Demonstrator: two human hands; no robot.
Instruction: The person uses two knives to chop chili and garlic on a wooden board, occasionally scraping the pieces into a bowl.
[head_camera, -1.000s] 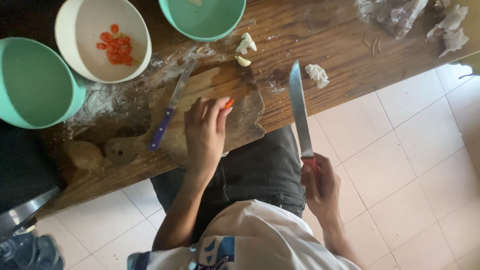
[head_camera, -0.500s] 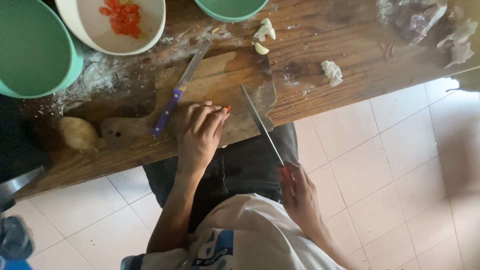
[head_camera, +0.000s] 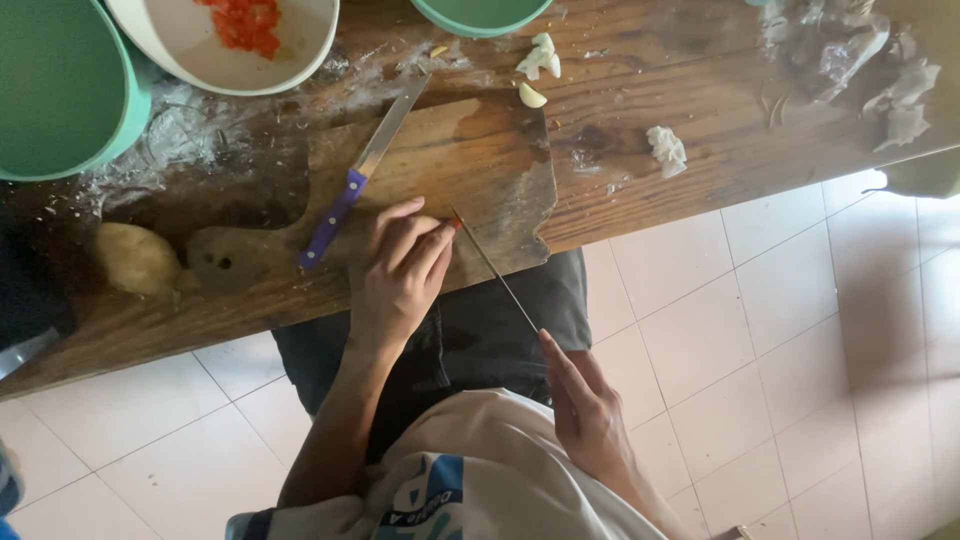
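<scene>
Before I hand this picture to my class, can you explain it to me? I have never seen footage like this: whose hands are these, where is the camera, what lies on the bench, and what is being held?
There is no machine here. A person wears one camera on the head, so you look straight down at their own two bare hands, their lap and the tiled floor.

The left hand presses a small orange-red piece of food onto a worn wooden cutting board. The right hand grips a long knife, its tip at that piece.

A second knife with a purple handle lies unused on the board. On the wooden bench stand a white bowl holding chopped red pieces, and two green bowls. There are also garlic cloves, a pale lump near the board's handle, and crumpled wrapping.
</scene>
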